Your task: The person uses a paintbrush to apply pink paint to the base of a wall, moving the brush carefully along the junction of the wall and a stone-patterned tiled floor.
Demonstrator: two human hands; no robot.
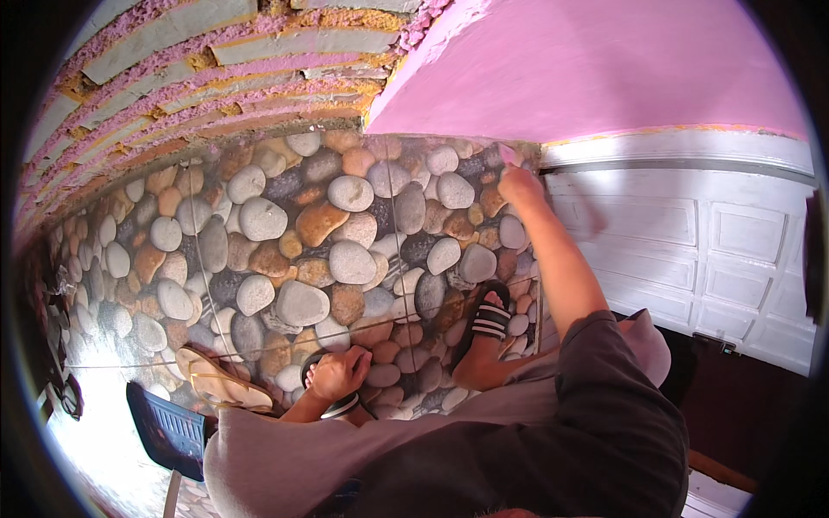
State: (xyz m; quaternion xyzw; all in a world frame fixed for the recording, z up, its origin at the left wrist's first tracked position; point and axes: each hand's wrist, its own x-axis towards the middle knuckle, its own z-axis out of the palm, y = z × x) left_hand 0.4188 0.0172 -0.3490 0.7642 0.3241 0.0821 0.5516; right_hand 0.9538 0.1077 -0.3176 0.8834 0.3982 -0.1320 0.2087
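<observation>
My right hand (520, 186) reaches forward, closed around a small tool with a pink-coated end (507, 154), seemingly a paintbrush; its handle is hidden in my fist. The tool's end is close to the foot of the smooth pink wall (583, 71), near the white door frame (680, 147). Above my left foot, by its striped slide sandal, my left hand (341, 373) is curled; whether anything is in it cannot be told. Under both hands lies a floor of pebble-patterned tiles (369, 337).
A blue plastic tray (170, 424) and a tan flip-flop (223, 382) lie at my left. A rough brick wall (239, 71) with pink-painted mortar rises ahead on the left. A white panelled door (686, 239) stands at the right. My other striped sandal (490, 322) rests on the tiles.
</observation>
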